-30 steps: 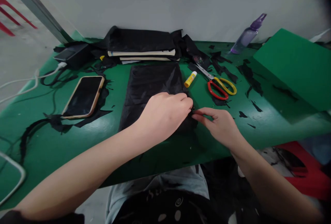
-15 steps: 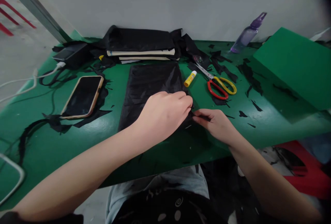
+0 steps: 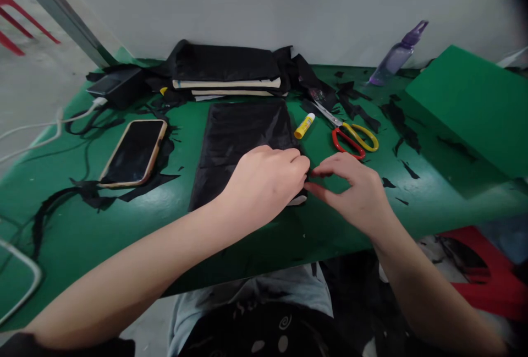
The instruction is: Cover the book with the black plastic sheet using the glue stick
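A flat rectangular piece wrapped in thin black sheet (image 3: 247, 126) lies on the green table, its kind not plain. My left hand (image 3: 270, 175) is closed over its right edge, knuckles up; what the fingertips grip is hidden. Beside it, my right hand (image 3: 350, 186) has thumb and forefinger apart, the tips close to that edge and to my left fingers. A pale strip (image 3: 297, 201) shows at the near right corner under my left hand. Past the hands lie a yellow glue stick (image 3: 304, 126) and scissors (image 3: 346, 128) with one red and one yellow handle.
A phone (image 3: 134, 152) and a black box with a white cable (image 3: 117, 86) are on the left. Behind sits a stack of black-covered books (image 3: 226, 65). A purple bottle (image 3: 394, 60), a green board (image 3: 470, 109) and black scraps (image 3: 400, 123) occupy the right.
My right thumb and forefinger have parted from their pinch at the edge, and that hand has risen slightly. The pale strip now shows at the corner. My left hand stays nearly in place.
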`<state>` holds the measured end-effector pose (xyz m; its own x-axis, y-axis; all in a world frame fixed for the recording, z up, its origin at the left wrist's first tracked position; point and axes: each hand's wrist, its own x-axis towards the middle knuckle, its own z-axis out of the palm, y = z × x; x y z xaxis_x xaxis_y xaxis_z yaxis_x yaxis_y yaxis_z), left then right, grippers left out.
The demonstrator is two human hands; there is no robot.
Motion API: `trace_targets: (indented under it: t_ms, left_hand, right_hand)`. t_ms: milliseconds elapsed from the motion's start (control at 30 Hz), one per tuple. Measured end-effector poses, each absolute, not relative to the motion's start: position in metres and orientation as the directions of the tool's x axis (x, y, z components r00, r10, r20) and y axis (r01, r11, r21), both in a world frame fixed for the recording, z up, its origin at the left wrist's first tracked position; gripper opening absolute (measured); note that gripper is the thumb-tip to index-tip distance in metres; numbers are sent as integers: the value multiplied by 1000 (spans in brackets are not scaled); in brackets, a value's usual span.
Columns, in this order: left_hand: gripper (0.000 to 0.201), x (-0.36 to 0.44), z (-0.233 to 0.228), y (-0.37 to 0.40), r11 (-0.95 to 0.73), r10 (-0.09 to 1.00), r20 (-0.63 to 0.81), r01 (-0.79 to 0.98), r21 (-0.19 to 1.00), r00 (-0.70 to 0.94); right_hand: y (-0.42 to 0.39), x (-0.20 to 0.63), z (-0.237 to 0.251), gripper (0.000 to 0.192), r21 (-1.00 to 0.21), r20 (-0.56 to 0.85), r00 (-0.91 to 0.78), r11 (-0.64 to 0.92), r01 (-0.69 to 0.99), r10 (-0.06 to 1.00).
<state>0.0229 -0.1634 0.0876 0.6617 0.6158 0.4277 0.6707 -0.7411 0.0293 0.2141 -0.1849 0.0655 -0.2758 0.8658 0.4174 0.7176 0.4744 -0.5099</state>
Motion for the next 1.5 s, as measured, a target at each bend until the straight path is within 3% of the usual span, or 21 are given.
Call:
trace_targets:
  t_ms: [100, 267, 367, 567, 667, 800, 1000, 1167, 1400, 1500]
  left_hand:
    - [18, 22, 91, -164, -733, 635, 414, 678, 54, 652]
    - [32, 5, 89, -170, -700, 701, 353, 692, 175, 620]
    - [45, -13, 79, -176, -679, 722, 307, 721, 140, 620]
    - [32, -40, 61, -188, -616, 764, 267, 788, 27, 588]
    - [22, -47, 56, -193, -610, 736, 307, 788, -86, 603]
    - [18, -53, 51, -199, -600, 681, 352, 765, -236, 643]
    - [21, -53, 42, -199, -618, 558, 380, 675, -403, 738]
    - [21, -53, 37, -198, -665, 516, 379, 638, -388, 768]
    - [21, -71, 37, -195, -705, 439, 422, 595, -385, 793]
    - [21, -78, 33, -196, -749, 421, 447, 580, -320, 789]
  right_hand:
    - [-181, 208, 62, 8, -486, 434, -281, 485, 727, 856]
    - [-177, 207, 59, 8, -647, 303, -251, 391, 655, 920]
    - [-178, 208, 59, 8, -703, 293, -225, 369, 609, 929]
    - [-183, 205, 56, 10, -733, 293, -135, 313, 604, 946]
    - [-184, 203, 56, 12, -812, 214, -94, 231, 535, 972]
    - [-185, 202, 54, 17, -936, 64, -175, 120, 331, 983]
    - [-186, 207, 41, 24, -984, -152, -210, -129, 119, 966]
    - [-187, 207, 30, 33, -946, -313, -152, -295, 132, 937]
    - [-187, 207, 29, 33, -970, -227, -62, -220, 101, 972]
    - [-187, 210, 26, 33, -977, -185, -36, -180, 116, 982]
